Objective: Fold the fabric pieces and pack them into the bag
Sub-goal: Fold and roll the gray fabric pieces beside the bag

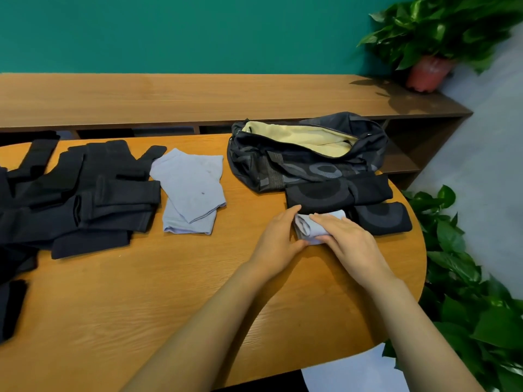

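Observation:
A small folded light-grey fabric piece (307,226) lies on the wooden table (141,292) just in front of the bag. My left hand (278,241) grips its left end and my right hand (348,240) lies flat over its right part. The dark bag (297,165) stands open at the back right, showing a pale yellow lining. Two folded black pieces (336,192) (382,220) rest beside the bag. Flat light-grey pieces (189,190) lie at the centre left. A heap of black fabric pieces (70,190) covers the left side.
A long wooden shelf unit (198,97) runs behind the table against a green wall. A potted plant (430,72) stands on its right end. Leafy plants (467,292) crowd the table's rounded right edge. More black fabric (11,306) hangs at the far left.

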`<state>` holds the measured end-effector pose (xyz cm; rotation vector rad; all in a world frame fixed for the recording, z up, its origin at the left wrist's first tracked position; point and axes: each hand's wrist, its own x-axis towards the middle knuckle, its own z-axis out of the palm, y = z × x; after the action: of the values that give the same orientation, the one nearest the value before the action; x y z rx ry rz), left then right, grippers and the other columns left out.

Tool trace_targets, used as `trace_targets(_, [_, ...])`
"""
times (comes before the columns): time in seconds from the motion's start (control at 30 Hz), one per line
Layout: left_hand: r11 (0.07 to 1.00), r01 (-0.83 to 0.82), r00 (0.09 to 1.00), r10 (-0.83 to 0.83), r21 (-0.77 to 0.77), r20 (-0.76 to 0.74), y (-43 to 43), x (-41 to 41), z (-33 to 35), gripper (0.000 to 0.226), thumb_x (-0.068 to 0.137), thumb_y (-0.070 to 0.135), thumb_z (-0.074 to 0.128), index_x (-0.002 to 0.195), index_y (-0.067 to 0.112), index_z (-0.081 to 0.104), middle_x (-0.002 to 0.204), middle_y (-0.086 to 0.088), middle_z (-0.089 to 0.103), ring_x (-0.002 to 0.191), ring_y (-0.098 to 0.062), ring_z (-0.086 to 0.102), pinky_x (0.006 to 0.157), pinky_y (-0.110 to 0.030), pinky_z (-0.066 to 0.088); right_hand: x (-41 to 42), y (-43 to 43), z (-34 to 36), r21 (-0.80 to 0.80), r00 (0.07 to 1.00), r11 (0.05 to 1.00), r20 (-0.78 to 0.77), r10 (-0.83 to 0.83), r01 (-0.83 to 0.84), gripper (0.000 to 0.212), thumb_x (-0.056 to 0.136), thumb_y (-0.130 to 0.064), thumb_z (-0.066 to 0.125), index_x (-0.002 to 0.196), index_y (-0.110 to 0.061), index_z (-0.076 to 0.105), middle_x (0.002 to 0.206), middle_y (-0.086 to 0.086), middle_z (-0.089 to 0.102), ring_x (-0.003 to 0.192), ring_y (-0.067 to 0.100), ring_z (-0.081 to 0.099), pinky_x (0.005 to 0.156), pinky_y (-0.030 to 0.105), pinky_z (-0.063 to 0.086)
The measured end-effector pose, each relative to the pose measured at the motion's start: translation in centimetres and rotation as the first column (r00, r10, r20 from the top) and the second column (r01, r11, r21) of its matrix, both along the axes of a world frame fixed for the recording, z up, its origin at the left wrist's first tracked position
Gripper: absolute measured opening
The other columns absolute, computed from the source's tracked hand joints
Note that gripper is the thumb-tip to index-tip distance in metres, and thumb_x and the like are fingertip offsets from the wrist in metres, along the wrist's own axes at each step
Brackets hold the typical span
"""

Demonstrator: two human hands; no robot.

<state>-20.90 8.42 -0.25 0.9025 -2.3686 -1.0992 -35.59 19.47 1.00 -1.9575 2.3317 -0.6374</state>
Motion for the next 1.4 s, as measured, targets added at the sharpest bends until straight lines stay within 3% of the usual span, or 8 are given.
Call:
trace_targets(0.1, [0.999,-0.018,0.999,0.019,0.039,-0.026,0.5,0.5,-0.8,0.079,0.084,0.029,0.075,0.149,0.022,0.032,0.146,0.003,0.047,0.132,-0.008,0.043,0.111,-0.029,0.037,0.6,0.4,0.1,-0.003,1.0,1.0,-0.001,0.025,-0.025,0.041,0.098,-0.023,0.055,0.139,-0.023,0.053,0.134,-0.002,0.06,0.124,0.016,0.054,0.106,0.032,0.035])
trace_targets(0.23, [0.999,-0.036,0.999,0.037,0.04,-0.033,0.8,1.3,-1.1,0.077,0.084,0.024,0.076,0.148,0.026,0.033,0.139,0.01,0.051,0.118,0.009,0.04,0.099,-0.006,0.034,1.3,0.2,0.4,-0.081,1.0,0.997,0.024,0.005,-0.003,0.041,0.098,-0.016,0.049,0.139,-0.018,0.054,0.136,0.003,0.059,0.127,0.022,0.053,0.111,0.041,0.033])
trace_targets(0.33, [0.998,-0.039,0.999,0.041,0.055,-0.034,0.7,1.2,-0.8,0.08,0.083,0.023,0.076,0.148,0.027,0.031,0.137,0.009,0.053,0.12,0.003,0.045,0.091,0.0,0.03,0.8,-0.5,0.9,-0.231,0.993,0.973,-0.104,-0.05,0.025,0.043,0.098,-0.015,0.043,0.14,-0.013,0.051,0.141,0.01,0.054,0.134,0.028,0.047,0.113,0.049,0.03])
trace_targets(0.53, [0.992,-0.117,0.992,0.119,0.035,-0.041,1.0,1.6,-1.1,0.088,0.082,0.033,0.076,0.152,0.028,0.023,0.142,0.009,0.047,0.13,-0.006,0.041,0.101,-0.014,0.029,1.5,-0.6,-1.9,0.117,0.956,0.99,-0.29,-0.046,0.084,0.068,0.098,-0.062,0.016,0.152,-0.023,0.029,0.159,0.004,0.029,0.149,0.024,0.016,0.12,0.054,0.01])
trace_targets(0.63, [0.987,-0.163,0.987,0.163,0.003,-0.009,0.8,2.1,-1.6,0.094,0.08,0.039,0.077,0.153,0.029,0.019,0.145,0.007,0.045,0.133,-0.01,0.038,0.11,-0.028,0.032,2.1,0.1,-2.6,0.051,0.942,0.991,-0.318,-0.103,0.125,0.073,0.098,-0.067,0.015,0.154,-0.022,0.021,0.162,0.007,0.015,0.151,0.028,0.008,0.118,0.057,0.003])
trace_targets(0.83, [0.983,-0.182,0.983,0.181,-0.038,-0.006,-0.5,3.9,-1.6,0.083,0.083,0.034,0.075,0.15,0.03,0.028,0.145,0.006,0.045,0.132,-0.01,0.038,0.112,-0.037,0.034,3.1,0.0,-2.5,0.043,0.945,0.999,-0.327,-0.005,0.02,0.061,0.101,-0.058,0.017,0.143,-0.023,0.044,0.153,0.004,0.04,0.142,0.026,0.033,0.117,0.049,0.013])
trace_targets(1.13, [0.959,-0.261,0.964,0.255,-0.11,-0.072,-3.3,9.3,-1.1,0.059,0.09,0.031,0.069,0.143,0.022,0.044,0.14,0.004,0.051,0.129,-0.012,0.044,0.109,-0.038,0.039,1.7,-1.2,-1.5,-0.009,0.971,0.995,-0.215,-0.101,0.102,0.061,0.099,-0.055,0.02,0.143,-0.022,0.045,0.155,-0.003,0.036,0.149,0.017,0.018,0.12,0.045,0.001])
trace_targets(1.4, [0.868,-0.33,0.94,0.339,-0.37,-0.042,-6.1,16.2,-1.3,0.036,0.093,0.022,0.065,0.128,0.017,0.059,0.126,0.001,0.061,0.12,-0.019,0.052,0.104,-0.039,0.039,8.5,-4.6,-0.4,-0.039,0.969,0.996,-0.236,0.07,-0.082,0.053,0.102,-0.048,0.028,0.138,-0.018,0.053,0.147,0.0,0.048,0.144,0.02,0.032,0.119,0.047,0.009])
